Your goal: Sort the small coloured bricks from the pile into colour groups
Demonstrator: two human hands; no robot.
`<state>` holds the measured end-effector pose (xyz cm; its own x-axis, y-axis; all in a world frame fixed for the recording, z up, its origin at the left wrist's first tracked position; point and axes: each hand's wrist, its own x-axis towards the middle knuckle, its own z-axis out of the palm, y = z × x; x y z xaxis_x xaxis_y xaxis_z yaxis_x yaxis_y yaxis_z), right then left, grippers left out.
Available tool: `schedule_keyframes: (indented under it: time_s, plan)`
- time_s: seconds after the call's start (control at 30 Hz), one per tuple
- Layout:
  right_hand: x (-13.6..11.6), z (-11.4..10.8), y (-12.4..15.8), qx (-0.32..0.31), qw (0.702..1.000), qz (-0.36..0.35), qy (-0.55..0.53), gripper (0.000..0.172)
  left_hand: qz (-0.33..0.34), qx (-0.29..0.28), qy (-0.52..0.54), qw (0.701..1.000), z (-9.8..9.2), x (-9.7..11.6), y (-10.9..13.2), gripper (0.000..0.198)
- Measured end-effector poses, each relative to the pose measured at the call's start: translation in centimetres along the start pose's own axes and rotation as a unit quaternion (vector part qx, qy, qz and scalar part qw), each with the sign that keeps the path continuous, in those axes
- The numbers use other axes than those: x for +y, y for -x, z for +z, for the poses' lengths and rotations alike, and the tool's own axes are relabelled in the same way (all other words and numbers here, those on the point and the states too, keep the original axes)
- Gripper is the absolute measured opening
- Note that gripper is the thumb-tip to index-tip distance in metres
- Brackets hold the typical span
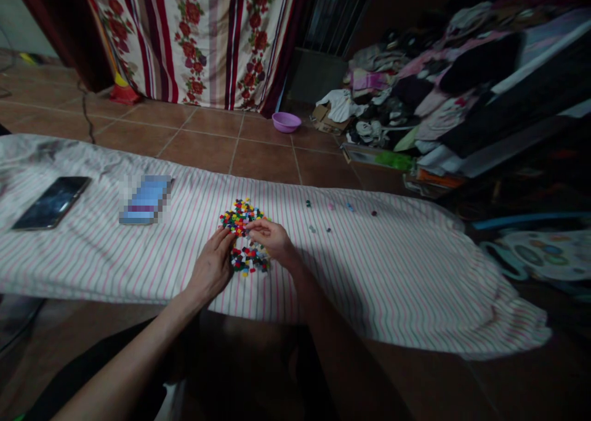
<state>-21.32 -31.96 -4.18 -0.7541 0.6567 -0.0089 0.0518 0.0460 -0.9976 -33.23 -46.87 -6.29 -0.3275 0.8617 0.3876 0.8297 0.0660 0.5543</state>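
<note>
A heap of small coloured bricks (240, 216) lies on a striped cloth (397, 273) spread on the floor. My left hand (213, 264) rests on the cloth at the heap's left side, fingers together and touching the bricks. My right hand (271, 236) lies over the heap's right part, its fingers pinched on something I cannot make out. More bricks (249, 262) show between the two hands.
A few stray bricks (329, 215) lie further right on the cloth. A dark phone (52, 202) and a blurred blue object (144, 199) sit at the left. Beyond are tiled floor, a purple bowl (286, 122), a flowered curtain (198, 39) and piled clothes (415, 88).
</note>
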Motion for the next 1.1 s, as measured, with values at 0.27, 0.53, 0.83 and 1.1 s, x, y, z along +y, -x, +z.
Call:
schedule_keyframes:
  time_s: [0.27, 0.53, 0.83, 1.1]
  plan:
    - [0.1, -1.4, 1.0, 0.022, 0.999, -0.025, 0.027, 0.018, 0.020, -0.025, -0.004, 0.999, -0.2, 0.8, -0.2, 0.044]
    - [-0.3, -5.9, 2.9, 0.089, 0.994, 0.005, 0.064, 0.027, 0.020, -0.001, -0.019, 1.000, 0.7, 0.5, -0.3, 0.041]
    - [-0.1, -14.9, 6.3, 0.343, 0.900, 0.010, 0.269, 0.032, 0.036, 0.010, -0.037, 0.999, 0.8, 0.8, -0.3, 0.041]
    - [0.8, -16.2, 7.3, 0.362, 0.835, 0.073, 0.409, 0.019, 0.041, 0.018, -0.047, 0.998, 0.8, 0.9, -0.3, 0.041]
